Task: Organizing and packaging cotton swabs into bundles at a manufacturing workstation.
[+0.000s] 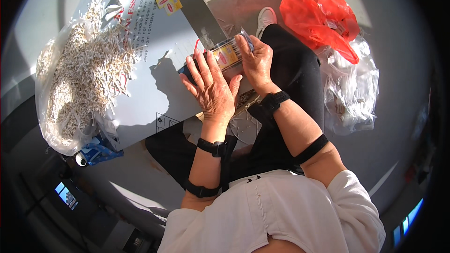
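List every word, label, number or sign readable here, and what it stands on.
Wording isn't copied here, only placed.
Table film: red capitals, black lines of print, partly legible.
Yellow cards: red ovals; lettering too small.
Packet: yellow label, red oval; lettering too small.
Shirt: black marks, unclear.

White shirt [290, 206], black wrist straps [207, 146]

Left hand [210, 89] spread wide here, palm down! Right hand [258, 64] is curled, thumb forward, elbow bent.
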`<action>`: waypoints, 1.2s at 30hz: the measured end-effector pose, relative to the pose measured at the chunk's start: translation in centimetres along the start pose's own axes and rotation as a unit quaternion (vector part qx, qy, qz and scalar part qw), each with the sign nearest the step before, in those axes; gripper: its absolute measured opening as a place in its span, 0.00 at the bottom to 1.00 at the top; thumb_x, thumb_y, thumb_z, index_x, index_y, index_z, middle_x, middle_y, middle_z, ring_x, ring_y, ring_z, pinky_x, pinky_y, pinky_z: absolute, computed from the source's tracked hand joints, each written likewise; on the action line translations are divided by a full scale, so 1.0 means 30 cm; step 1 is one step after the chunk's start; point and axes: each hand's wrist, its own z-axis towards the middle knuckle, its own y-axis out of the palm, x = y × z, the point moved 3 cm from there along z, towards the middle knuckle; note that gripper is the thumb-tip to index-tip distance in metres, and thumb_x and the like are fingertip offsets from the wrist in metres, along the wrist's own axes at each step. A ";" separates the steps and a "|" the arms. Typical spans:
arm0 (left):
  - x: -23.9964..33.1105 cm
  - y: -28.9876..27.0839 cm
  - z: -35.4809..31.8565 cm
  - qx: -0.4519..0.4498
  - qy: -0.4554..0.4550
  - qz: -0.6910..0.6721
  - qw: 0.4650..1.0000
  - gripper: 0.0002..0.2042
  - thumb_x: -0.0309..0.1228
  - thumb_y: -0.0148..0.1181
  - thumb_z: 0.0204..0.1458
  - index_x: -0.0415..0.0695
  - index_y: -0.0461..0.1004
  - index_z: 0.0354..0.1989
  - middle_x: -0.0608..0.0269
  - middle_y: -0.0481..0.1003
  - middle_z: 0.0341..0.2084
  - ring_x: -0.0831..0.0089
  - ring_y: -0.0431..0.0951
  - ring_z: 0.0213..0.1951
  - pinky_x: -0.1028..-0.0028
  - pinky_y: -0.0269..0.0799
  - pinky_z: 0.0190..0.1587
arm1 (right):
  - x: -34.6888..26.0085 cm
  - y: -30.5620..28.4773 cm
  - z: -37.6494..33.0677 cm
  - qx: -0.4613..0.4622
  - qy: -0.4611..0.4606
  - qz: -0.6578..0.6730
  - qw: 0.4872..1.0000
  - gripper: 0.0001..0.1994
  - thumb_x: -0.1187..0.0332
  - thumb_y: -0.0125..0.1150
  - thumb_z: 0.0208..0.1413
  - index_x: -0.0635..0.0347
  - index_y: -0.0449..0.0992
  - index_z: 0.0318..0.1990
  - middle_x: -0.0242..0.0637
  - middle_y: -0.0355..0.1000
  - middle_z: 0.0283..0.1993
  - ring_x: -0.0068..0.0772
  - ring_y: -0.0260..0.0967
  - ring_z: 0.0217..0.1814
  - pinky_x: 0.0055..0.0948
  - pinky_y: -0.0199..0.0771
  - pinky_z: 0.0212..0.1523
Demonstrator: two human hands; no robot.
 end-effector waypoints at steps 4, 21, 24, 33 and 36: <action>0.016 0.003 -0.015 -0.030 0.009 0.003 1.000 0.42 0.58 0.49 0.57 0.35 0.51 0.69 0.46 0.42 0.72 0.45 0.37 0.73 0.38 0.30 0.67 | -0.016 -0.005 -0.003 0.002 0.005 0.001 1.000 0.20 0.54 0.61 0.59 0.65 0.74 0.28 0.46 0.64 0.17 0.28 0.55 0.19 0.33 0.64 0.24; 0.032 0.002 -0.042 -0.004 0.009 -0.143 0.990 0.38 0.59 0.34 0.62 0.39 0.51 0.71 0.45 0.41 0.72 0.43 0.36 0.73 0.42 0.34 0.68 | -0.017 0.000 -0.004 0.000 0.015 0.017 1.000 0.20 0.55 0.62 0.59 0.66 0.74 0.27 0.44 0.65 0.17 0.25 0.56 0.20 0.31 0.64 0.24; 0.020 -0.001 -0.036 0.039 -0.014 -0.183 0.982 0.40 0.59 0.36 0.62 0.37 0.49 0.71 0.43 0.39 0.72 0.43 0.36 0.73 0.44 0.34 0.69 | -0.023 -0.003 -0.008 -0.013 0.044 0.063 0.997 0.19 0.56 0.63 0.59 0.67 0.75 0.29 0.42 0.69 0.19 0.20 0.58 0.23 0.30 0.65 0.25; 0.009 0.033 -0.042 -0.035 -0.031 -0.051 0.998 0.45 0.53 0.55 0.56 0.30 0.43 0.70 0.41 0.40 0.72 0.44 0.36 0.73 0.42 0.34 0.68 | -0.021 -0.002 -0.012 -0.040 0.037 0.066 0.996 0.17 0.58 0.65 0.58 0.68 0.77 0.33 0.36 0.72 0.22 0.15 0.61 0.28 0.25 0.68 0.30; -0.007 0.027 -0.038 -0.007 -0.021 -0.057 0.998 0.43 0.49 0.57 0.56 0.31 0.46 0.70 0.43 0.43 0.71 0.46 0.40 0.72 0.44 0.37 0.68 | -0.025 -0.004 -0.013 -0.049 0.056 0.109 0.991 0.18 0.58 0.66 0.58 0.69 0.78 0.35 0.30 0.73 0.24 0.14 0.62 0.29 0.24 0.69 0.31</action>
